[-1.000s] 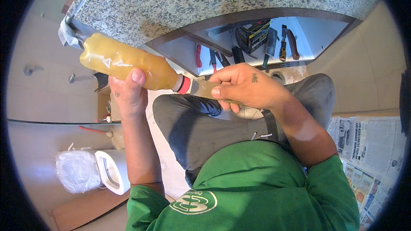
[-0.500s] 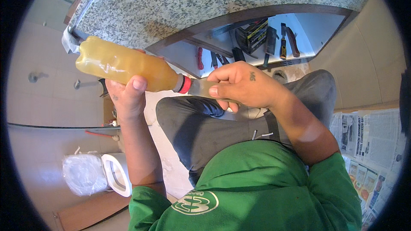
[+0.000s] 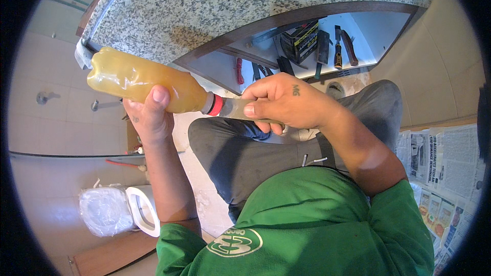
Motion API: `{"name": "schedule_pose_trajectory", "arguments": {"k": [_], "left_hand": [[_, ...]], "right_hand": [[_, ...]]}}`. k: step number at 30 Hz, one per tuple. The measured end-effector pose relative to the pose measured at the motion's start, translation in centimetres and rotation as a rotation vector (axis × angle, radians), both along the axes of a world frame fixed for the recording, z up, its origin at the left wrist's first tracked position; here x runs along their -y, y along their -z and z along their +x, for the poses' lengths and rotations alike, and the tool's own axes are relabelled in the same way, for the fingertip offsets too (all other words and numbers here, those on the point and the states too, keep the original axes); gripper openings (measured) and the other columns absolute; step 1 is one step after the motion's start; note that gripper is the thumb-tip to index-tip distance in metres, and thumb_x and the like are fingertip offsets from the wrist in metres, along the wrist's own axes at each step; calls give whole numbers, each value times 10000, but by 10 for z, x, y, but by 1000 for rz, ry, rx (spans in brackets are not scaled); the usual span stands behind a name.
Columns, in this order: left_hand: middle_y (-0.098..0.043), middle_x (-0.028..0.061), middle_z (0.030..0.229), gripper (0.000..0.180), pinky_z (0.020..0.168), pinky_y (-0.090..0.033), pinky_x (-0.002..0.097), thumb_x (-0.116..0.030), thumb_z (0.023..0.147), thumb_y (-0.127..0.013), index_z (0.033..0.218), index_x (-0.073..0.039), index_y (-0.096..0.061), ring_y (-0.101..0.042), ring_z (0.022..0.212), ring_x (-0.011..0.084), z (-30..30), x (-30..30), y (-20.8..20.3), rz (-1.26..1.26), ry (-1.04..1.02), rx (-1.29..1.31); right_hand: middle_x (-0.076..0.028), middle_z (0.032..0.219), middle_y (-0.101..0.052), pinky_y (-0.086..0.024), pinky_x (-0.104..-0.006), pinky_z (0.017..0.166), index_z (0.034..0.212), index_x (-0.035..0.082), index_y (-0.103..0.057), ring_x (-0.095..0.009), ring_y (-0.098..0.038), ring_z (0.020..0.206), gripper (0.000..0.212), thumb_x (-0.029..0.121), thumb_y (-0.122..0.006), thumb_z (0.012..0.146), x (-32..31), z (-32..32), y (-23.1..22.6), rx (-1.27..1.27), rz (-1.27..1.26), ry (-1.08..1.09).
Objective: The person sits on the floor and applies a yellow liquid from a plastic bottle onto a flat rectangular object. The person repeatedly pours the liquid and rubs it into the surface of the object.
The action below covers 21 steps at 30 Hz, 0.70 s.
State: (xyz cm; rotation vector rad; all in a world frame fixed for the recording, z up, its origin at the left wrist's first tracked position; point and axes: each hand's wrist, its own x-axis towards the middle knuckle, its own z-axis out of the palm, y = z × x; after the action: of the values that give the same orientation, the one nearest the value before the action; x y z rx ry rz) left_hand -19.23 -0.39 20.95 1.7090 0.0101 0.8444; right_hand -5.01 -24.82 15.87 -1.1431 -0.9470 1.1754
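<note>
Both partly curled, left hand (image 3: pixel 148 115) clasps a bottle (image 3: pixel 146 79), right hand (image 3: pixel 294 103) pinches a flat strip (image 3: pixel 235 108).

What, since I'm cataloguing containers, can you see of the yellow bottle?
The bottle looks like translucent plastic with cloudy yellow contents, a lobed base and a red cap. It is held tilted, base toward the picture's upper left. The left hand grips its middle. A flat piece in the right hand reaches the cap in view; contact is unclear.

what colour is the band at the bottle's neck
The band is red; it shows best in the head view.
</note>
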Motion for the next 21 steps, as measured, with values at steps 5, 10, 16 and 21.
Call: {"name": "schedule_pose_trajectory", "arguments": {"k": [5, 10, 16, 21], "left_hand": [[-624, 127, 1036, 645, 833, -587, 472, -327, 800, -817, 1243, -11, -471, -691, 915, 301, 0, 1, 0, 2, -11, 18], [-622, 124, 1027, 594, 807, -603, 450, -280, 814, -800, 1232, -7, -477, -684, 893, 276, 0, 4, -1, 3, -13, 30], [-620, 124, 1015, 576, 788, -604, 436, -270, 816, -794, 1222, -5, -485, -674, 895, 251, -2, 8, -1, -17, -26, 23], [-620, 116, 1003, 555, 764, -590, 407, -270, 813, -795, 1206, -6, -504, -668, 877, 235, 2, 13, -3, -27, -48, 50]], "right_hand": [[-14, 674, -624, -428, -236, 494, 971, 1, -660, -68, -534, 511, 229, 208, -561, 976, -1, -1, 1, -7, 1, 5], [-14, 666, -623, -429, -239, 492, 955, 2, -655, -70, -534, 508, 224, 203, -560, 975, -1, 0, 0, -3, 0, 9], [-14, 657, -622, -432, -245, 495, 928, 7, -652, -73, -532, 499, 223, 201, -551, 972, -3, 0, -1, 34, -9, 10], [-12, 659, -622, -435, -245, 499, 932, 12, -654, -74, -533, 500, 220, 201, -550, 971, -3, 0, -2, 51, -21, 6]]}}
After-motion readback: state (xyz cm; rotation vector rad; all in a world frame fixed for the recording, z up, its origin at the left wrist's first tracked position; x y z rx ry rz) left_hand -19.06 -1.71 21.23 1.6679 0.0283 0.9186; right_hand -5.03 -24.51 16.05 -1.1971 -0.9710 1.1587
